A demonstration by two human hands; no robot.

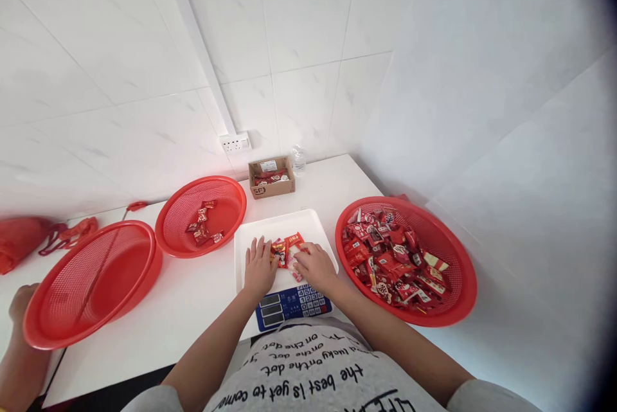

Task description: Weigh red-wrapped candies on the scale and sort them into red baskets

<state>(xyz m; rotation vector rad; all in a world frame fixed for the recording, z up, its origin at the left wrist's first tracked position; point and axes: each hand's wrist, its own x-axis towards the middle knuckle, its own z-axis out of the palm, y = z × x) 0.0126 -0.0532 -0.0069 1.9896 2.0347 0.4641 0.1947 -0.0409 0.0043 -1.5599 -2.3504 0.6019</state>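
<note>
Both my hands rest on the white tray (pixel 270 227) of a blue-faced scale (pixel 292 306). My left hand (pixel 259 267) lies flat on the tray with its fingers stretched out, beside a small pile of red candy packets (pixel 287 248). My right hand (pixel 314 265) lies over the right side of that pile, fingers bent down onto the packets; whether it grips one I cannot make out.
A red basket (pixel 457 258) full of red packets stands at the right. A red basket (pixel 226 203) holding a few packets sits behind left, a larger red basket (pixel 96 270) at far left. A cardboard box (pixel 271 177) and bottle stand by the wall. Another person's hand (pixel 19 303) shows at the left edge.
</note>
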